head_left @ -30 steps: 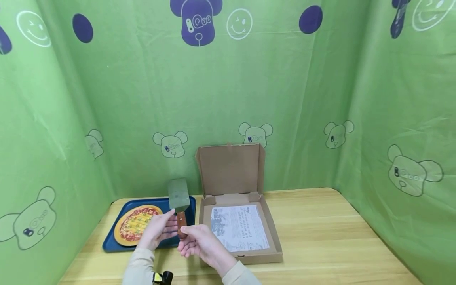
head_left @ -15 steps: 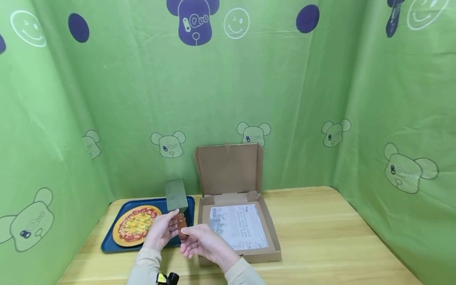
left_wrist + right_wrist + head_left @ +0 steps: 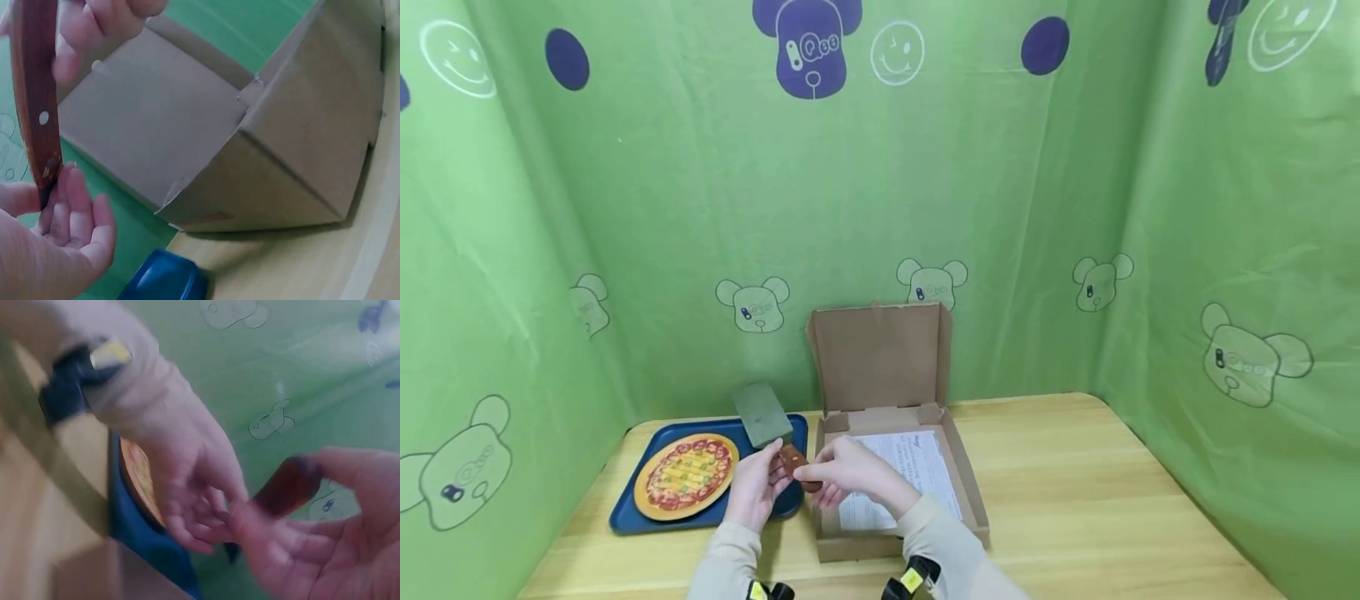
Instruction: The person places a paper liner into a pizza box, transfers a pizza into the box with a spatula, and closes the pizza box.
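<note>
A spatula with a wide metal blade (image 3: pixel 763 415) and a brown wooden handle (image 3: pixel 797 468) is held up over the right side of a blue tray (image 3: pixel 625 515). My left hand (image 3: pixel 756 487) pinches the handle close to the blade. At the handle's free end, my right hand (image 3: pixel 857 471) grips it between thumb and fingers. In the left wrist view the riveted handle (image 3: pixel 39 94) runs from one hand to the other. The right wrist view shows the handle's rounded end (image 3: pixel 290 484) at my right fingers. A round pizza (image 3: pixel 687 477) lies on the tray.
Right of the tray stands a cardboard pizza box (image 3: pixel 880 358) with its lid raised and a printed paper sheet (image 3: pixel 925 471) inside. My right hand overlaps the box's left side in the head view. A green printed curtain (image 3: pixel 1037 208) encloses the wooden table (image 3: pixel 1075 500).
The spatula has turned, its blade swinging left and its handle end swinging right with my right hand. My right forearm has shifted to the right, and the left hand has moved slightly right.
</note>
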### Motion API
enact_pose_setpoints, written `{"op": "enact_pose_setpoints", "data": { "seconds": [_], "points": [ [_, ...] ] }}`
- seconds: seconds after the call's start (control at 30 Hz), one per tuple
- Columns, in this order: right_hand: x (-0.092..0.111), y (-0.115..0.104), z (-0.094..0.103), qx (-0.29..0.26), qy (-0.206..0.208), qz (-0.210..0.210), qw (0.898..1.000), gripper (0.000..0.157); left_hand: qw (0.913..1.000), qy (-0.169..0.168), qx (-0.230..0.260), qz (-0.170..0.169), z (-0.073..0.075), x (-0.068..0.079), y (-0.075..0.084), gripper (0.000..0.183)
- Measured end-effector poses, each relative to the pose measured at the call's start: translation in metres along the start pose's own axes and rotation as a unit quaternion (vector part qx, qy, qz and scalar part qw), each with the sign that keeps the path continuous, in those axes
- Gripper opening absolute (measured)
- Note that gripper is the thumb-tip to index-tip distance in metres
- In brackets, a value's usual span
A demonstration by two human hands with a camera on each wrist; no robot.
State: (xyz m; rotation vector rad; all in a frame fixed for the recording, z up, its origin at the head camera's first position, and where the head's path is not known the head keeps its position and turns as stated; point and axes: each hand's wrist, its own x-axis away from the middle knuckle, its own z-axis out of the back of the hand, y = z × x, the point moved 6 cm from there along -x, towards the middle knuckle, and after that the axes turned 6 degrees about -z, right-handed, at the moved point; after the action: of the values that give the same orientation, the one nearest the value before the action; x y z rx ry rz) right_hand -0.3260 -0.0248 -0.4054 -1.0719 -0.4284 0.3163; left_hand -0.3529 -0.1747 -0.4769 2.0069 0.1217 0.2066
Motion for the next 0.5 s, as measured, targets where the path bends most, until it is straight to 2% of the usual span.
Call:
{"op": "enact_pose_setpoints", "data": {
  "seconds": [0.07, 0.1, 0.13, 0.17, 0.23, 0.33, 0.37, 0.4, 0.5],
  "points": [
    [-0.001, -0.011, 0.006, 0.111, 0.049, 0.025, 0.992, 0.028, 0.9998, 0.010, 0.014, -0.008, -0.001, 0.001, -0.001, 0.028],
    [-0.002, -0.017, 0.007, 0.164, 0.076, 0.037, 0.983, 0.028, 0.9996, 0.016, 0.020, -0.013, -0.002, 0.001, -0.001, 0.028],
    [-0.001, -0.023, 0.008, 0.217, 0.103, 0.050, 0.969, 0.027, 0.9993, 0.023, 0.025, -0.017, -0.002, 0.002, -0.002, 0.028],
    [0.000, -0.029, 0.008, 0.269, 0.134, 0.062, 0.952, 0.026, 0.9989, 0.029, 0.030, -0.020, -0.002, 0.002, -0.003, 0.027],
    [0.002, -0.040, 0.005, 0.358, 0.189, 0.082, 0.911, 0.022, 0.9978, 0.042, 0.044, -0.025, -0.002, 0.004, -0.005, 0.025],
    [0.003, -0.048, -0.002, 0.432, 0.250, 0.096, 0.861, 0.016, 0.9963, 0.056, 0.058, -0.029, -0.004, 0.008, -0.006, 0.022],
    [0.002, -0.050, -0.005, 0.448, 0.267, 0.099, 0.847, 0.015, 0.9961, 0.058, 0.060, -0.029, -0.005, 0.009, -0.007, 0.021],
    [0.001, -0.050, -0.007, 0.458, 0.281, 0.099, 0.837, 0.013, 0.9959, 0.060, 0.061, -0.028, -0.006, 0.010, -0.007, 0.020],
    [-0.007, -0.049, -0.012, 0.476, 0.315, 0.086, 0.817, 0.013, 0.9965, 0.054, 0.060, -0.020, -0.012, 0.011, -0.007, 0.019]
  ]
}}
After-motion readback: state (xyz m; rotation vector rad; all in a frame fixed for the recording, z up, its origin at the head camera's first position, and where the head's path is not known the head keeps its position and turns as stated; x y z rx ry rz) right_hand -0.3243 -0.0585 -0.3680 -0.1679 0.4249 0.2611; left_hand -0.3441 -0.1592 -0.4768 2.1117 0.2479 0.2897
